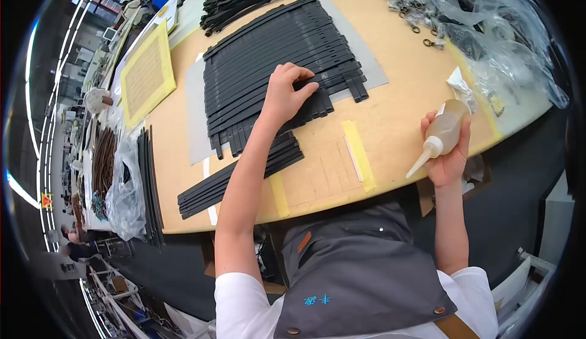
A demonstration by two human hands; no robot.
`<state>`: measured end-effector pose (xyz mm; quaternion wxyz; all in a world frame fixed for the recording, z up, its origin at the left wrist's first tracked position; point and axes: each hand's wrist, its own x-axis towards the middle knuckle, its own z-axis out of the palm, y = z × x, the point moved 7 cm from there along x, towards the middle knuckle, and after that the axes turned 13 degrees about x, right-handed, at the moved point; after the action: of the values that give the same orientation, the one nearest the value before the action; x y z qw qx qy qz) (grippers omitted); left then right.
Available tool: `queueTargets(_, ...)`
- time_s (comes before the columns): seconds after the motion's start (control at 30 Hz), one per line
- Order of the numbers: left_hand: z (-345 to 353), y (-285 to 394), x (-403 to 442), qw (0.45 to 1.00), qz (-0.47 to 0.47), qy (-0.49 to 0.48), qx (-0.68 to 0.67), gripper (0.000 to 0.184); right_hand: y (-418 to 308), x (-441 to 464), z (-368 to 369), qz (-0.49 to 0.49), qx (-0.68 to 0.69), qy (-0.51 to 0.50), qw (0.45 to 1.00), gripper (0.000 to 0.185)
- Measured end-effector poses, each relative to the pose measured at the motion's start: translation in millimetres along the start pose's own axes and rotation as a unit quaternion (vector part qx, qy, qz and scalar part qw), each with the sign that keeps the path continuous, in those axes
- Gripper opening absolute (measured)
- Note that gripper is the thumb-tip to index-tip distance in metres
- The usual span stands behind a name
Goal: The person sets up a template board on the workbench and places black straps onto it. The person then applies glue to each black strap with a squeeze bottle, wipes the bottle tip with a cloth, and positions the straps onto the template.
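Observation:
My left hand (pixel 287 93) reaches over a wide layer of black straps (pixel 262 52) laid side by side on a grey sheet. Its thumb and fingers are curled around the edge of a black strap near the front of that layer; the exact grip is partly hidden. On the right, my right hand (pixel 448 162) is closed around a squeeze bottle (pixel 448 122) with amber-tinted contents. The bottle is tilted, its pale nozzle pointing down and left above the table edge. A smaller group of black straps (pixel 238 177) lies in front, partly behind my left forearm.
More black straps (pixel 244 0) are piled at the back. Clear plastic bags (pixel 488 33) and metal hooks (pixel 430 43) lie at the right. A yellow-edged frame (pixel 148 73) and bundled brown strips (pixel 104 162) are on the left. Yellow tape (pixel 359 156) marks the table's front.

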<state>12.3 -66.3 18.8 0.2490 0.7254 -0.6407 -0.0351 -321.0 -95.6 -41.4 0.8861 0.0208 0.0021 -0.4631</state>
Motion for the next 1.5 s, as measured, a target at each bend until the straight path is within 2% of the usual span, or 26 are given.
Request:
queueTargets(0.07,-6.0,-7.2,0.6,0.999,0.015,0.008,0.05,0.02,13.1,0.3,-2.6,0.007,0.017,0.004,1.0,0.064)
queueTargets(0.1,20.9,9.3,8.2,0.999,0.011,0.028,0.023,0.02,-18.7,-0.9,11.0,0.009,-0.028,0.002,1.0,0.064)
queueTargets(0.27,17.1,-3.8,13.5,0.996,0.016,-0.003,0.085,0.02,-1.9,0.3,9.8,0.037,-0.007,-0.027,0.999,0.063)
queueTargets(0.4,13.2,-5.7,13.8,0.995,-0.001,-0.012,0.094,0.017,-5.0,-0.8,4.8,0.007,-0.022,0.008,1.0,0.063)
queueTargets(0.6,-19.2,-5.0,-3.1,0.995,0.017,0.045,0.09,0.011,-2.5,-0.2,8.3,0.022,-0.029,0.0,0.999,0.063)
queueTargets(0.77,-66.5,-1.8,-60.0,0.991,0.028,0.093,0.09,0.009,-7.3,-1.2,2.0,-0.011,-0.04,0.042,0.998,0.061)
queueTargets(0.87,-84.4,-11.3,-115.6,0.99,0.013,0.085,0.11,0.009,-5.7,-1.5,3.7,0.009,-0.034,0.035,0.999,0.058)
queueTargets(0.93,-98.1,-25.6,-157.5,0.988,-0.027,0.084,0.126,0.01,9.2,-0.8,15.2,0.079,0.07,0.007,0.994,0.055)
queueTargets(0.97,-104.1,-36.9,-178.6,0.986,-0.054,0.086,0.136,0.011,16.4,-2.8,19.7,0.113,0.122,-0.004,0.986,0.054)
queueTargets(1.07,-122.1,-72.8,-237.3,0.971,-0.147,0.11,0.152,0.022,21.6,1.3,14.1,0.122,0.181,0.037,0.975,0.046)
queueTargets(1.17,-128.6,-87.2,-277.2,0.96,-0.191,0.108,0.175,0.041,20.9,14.2,1.9,0.118,0.265,0.096,0.952,0.038)
queueTargets(1.23,-127.0,-87.5,-289.7,0.961,-0.186,0.067,0.192,0.055,6.4,24.1,-9.8,0.071,0.262,0.085,0.959,0.037)
queueTargets(1.37,-126.5,-90.3,-300.9,0.965,-0.154,0.083,0.195,0.06,-14.2,38.7,-19.9,0.048,0.294,0.052,0.953,0.04)
queueTargets(1.43,-127.6,-88.0,-301.9,0.969,-0.141,0.09,0.182,0.053,-22.6,43.9,-23.5,0.036,0.285,0.023,0.958,0.038)
queueTargets(1.5,-127.4,-88.9,-306.4,0.972,-0.129,0.1,0.167,0.047,-4.0,32.6,-7.1,0.018,0.215,-0.029,0.976,0.039)
